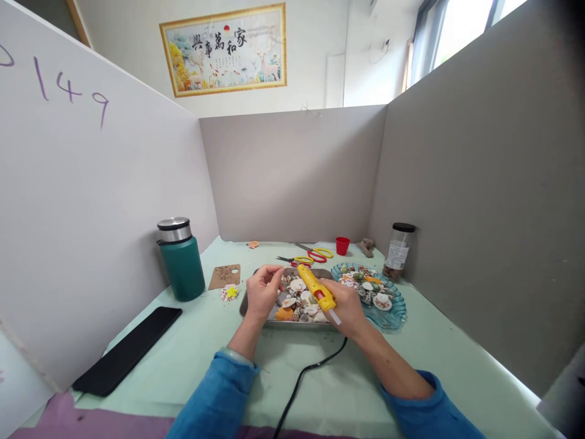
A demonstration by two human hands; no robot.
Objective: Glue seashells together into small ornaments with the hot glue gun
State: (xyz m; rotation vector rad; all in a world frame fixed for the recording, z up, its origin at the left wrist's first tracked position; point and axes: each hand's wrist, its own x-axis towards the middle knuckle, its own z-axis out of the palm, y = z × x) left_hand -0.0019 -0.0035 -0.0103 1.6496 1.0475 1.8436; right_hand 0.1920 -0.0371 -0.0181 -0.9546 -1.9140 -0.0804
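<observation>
My right hand (348, 306) is wrapped round a yellow hot glue gun (315, 286), whose nozzle end points away and to the left. A clear glue stick (335, 316) pokes out of its back end. Close to the nozzle, my left hand (262, 291) has thumb and fingertips pinched together; whatever is between them is too small to make out. Both hands are above a metal tray (292, 325) of mixed seashells (297, 299). The gun's black cord (301, 373) runs down the table toward me.
To the right stands a blue glass plate (397, 311) of shells, with a jar (397, 251) behind. Scissors (315, 255) and a red cup (342, 246) lie farther back. On the left are a green bottle (181, 268), a black phone-like slab (130, 350), a brown card (225, 276) and a starred shell piece (230, 292).
</observation>
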